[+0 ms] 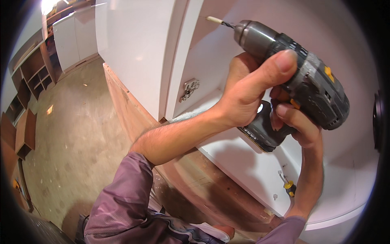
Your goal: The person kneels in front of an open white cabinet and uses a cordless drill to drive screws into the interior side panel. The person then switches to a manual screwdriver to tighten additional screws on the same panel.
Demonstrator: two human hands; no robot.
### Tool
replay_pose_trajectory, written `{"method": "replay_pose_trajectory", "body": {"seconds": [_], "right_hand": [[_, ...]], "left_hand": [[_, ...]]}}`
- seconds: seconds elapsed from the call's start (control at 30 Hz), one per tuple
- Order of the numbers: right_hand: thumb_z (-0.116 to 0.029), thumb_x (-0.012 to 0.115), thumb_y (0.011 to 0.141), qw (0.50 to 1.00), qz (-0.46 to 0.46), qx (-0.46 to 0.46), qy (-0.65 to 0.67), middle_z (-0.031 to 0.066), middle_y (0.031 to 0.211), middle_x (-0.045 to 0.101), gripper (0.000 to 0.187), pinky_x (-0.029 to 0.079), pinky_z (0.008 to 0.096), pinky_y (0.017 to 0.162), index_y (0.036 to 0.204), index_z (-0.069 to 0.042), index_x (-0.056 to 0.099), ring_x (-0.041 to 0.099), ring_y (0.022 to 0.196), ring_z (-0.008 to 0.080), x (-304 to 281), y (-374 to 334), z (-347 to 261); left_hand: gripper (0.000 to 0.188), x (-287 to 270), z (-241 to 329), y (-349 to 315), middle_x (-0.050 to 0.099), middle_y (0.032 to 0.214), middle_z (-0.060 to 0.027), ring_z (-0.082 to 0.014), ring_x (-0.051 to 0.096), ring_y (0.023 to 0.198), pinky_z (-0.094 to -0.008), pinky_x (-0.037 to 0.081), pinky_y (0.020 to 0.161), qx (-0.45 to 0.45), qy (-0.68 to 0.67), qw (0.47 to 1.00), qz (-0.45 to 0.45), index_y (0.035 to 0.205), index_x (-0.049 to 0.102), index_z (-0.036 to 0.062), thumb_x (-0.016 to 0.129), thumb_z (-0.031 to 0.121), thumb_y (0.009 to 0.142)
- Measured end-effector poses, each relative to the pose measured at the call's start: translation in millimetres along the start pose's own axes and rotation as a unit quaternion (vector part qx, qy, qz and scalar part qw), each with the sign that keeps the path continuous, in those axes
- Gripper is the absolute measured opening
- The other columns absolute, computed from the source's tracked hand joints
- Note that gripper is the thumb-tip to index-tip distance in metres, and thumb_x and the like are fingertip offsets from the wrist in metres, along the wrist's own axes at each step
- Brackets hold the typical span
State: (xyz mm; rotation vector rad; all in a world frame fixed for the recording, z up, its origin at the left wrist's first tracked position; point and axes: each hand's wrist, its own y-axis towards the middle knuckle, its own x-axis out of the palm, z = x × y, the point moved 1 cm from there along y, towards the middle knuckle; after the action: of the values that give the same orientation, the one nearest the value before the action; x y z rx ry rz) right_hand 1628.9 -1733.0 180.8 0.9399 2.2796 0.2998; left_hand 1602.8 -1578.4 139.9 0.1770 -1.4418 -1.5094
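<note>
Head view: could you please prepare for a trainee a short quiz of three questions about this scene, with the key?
1. True or false: the left hand and the right hand are both on the drill.
2. Which tool lies on the white surface? A) hammer; B) screwdriver; C) saw.
3. Toward which corner of the picture does the bit point?

Key: 1. True. 2. B. 3. Upper left.
</note>
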Motion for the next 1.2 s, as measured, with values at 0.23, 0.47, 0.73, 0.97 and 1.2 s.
{"method": "replay_pose_trajectory", "body": {"seconds": [0.23,0.47,0.73,0.97,1.2], "right_hand": [[-0.01,0.073,0.087,0.998,-0.055,-0.028,-0.03,0.0035,0.076,0.067,0.02,0.052,0.0336,0.064,0.104,-0.002,0.069,0.063,0.07,0.013,-11.1,2.2,5.7],[-0.011,0.074,0.085,1.0,-0.029,0.0,-0.007,0.004,0.077,0.067,0.023,0.052,0.0333,0.063,0.106,-0.002,0.069,0.063,0.069,0.0138,-13.1,-2.0,9.3],[-0.005,0.072,0.083,0.999,-0.035,-0.005,-0.001,0.0039,0.08,0.067,0.027,0.052,0.0328,0.062,0.108,-0.001,0.069,0.063,0.069,0.0138,-15.9,-3.7,11.4],[-0.006,0.072,0.08,1.0,-0.017,0.024,-0.001,0.0041,0.08,0.066,0.032,0.052,0.0329,0.062,0.111,0.0,0.068,0.062,0.068,0.015,-14.0,-5.2,6.1],[-0.008,0.071,0.08,0.999,-0.022,0.031,-0.014,0.0042,0.08,0.066,0.032,0.052,0.0334,0.062,0.111,0.0,0.067,0.061,0.068,0.0152,-18.7,-4.7,9.1]], "left_hand": [[0.052,-3.7,-2.8,-3.0,0.068,0.094,-0.0091,-0.0129,0.063,0.073,-0.03,0.056,0.052,-0.021,0.0,1.0,-0.003,0.114,0.062,-0.0028,0.073,0.045,0.097],[0.051,-8.9,-4.3,-2.0,0.069,0.096,-0.0097,-0.0143,0.067,0.079,-0.0304,0.059,0.058,-0.031,-0.034,0.999,-0.025,0.116,0.062,-0.0029,0.077,0.041,0.095],[0.054,-7.2,-0.9,-1.9,0.07,0.096,-0.0133,-0.0196,0.07,0.075,-0.0331,0.059,0.049,-0.042,-0.046,0.997,-0.048,0.115,0.061,-0.0045,0.08,0.041,0.092],[0.055,-9.4,-1.0,-1.0,0.071,0.095,-0.0125,-0.0196,0.071,0.075,-0.0324,0.059,0.049,-0.049,-0.034,0.996,-0.061,0.115,0.063,-0.0035,0.081,0.043,0.091],[0.052,-8.3,-2.3,0.5,0.071,0.093,-0.0118,-0.0191,0.071,0.073,-0.0321,0.06,0.049,-0.05,-0.038,0.997,-0.055,0.114,0.063,-0.0026,0.081,0.041,0.092]]}}
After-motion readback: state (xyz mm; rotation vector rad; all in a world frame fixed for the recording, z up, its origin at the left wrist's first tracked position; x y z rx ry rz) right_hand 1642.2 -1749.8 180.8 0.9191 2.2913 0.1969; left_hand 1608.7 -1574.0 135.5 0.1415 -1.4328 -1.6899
